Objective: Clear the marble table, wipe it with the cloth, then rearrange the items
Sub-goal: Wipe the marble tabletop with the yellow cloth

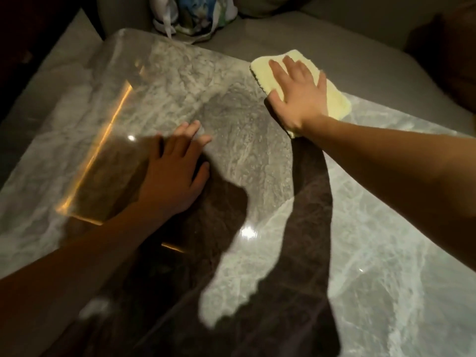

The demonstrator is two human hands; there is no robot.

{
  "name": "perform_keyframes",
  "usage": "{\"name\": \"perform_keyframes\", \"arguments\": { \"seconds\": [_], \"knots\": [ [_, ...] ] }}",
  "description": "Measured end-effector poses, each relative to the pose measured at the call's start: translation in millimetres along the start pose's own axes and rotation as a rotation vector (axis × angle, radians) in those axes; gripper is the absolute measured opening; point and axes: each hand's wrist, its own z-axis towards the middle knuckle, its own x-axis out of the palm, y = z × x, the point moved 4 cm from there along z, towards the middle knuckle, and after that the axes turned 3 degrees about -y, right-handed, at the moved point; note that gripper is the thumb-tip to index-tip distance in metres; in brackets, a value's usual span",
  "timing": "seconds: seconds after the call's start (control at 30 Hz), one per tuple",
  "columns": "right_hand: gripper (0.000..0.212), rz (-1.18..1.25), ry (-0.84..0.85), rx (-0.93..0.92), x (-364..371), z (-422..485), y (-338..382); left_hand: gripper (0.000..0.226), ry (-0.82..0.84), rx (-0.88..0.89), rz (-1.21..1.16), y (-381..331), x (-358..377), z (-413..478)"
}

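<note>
Head view: right hand (pixel 296 94) flat, fingers spread, on fluffy yellow cloth (pixel 332 99); left hand (pixel 172 176) splayed on veined marble table (pixel 180 81).

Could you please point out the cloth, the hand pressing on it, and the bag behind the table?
cloth (pixel 334 99): head view, its bare right part.
right hand (pixel 298 91): head view, back of the hand.
bag (pixel 198 14): head view, its printed front.

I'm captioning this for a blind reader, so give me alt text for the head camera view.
The right hand presses a pale yellow cloth flat near the far edge of a marble table, while the left hand rests open on the marble. A bag lies beyond the table.
</note>
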Motion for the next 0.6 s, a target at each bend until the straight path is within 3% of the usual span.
{"name": "perform_keyframes", "arguments": {
  "seconds": [0.13,0.3,0.6],
  "knots": [
    [0.06,-0.007,0.033,-0.043,2.9,-30.2,19.6,0.059,-0.023,-0.042,-0.058,-0.7,2.3,0.4],
    [0.066,-0.007,0.079,-0.232,12.1,-110.4,75.0,0.066,-0.176,-0.107,-0.293,0.3,-10.9,-3.2],
    [0.067,0.05,0.173,-0.641,36.5,-293.5,174.4,0.058,-0.146,-0.138,-0.519,3.5,-20.4,-55.4]
  ]
}}
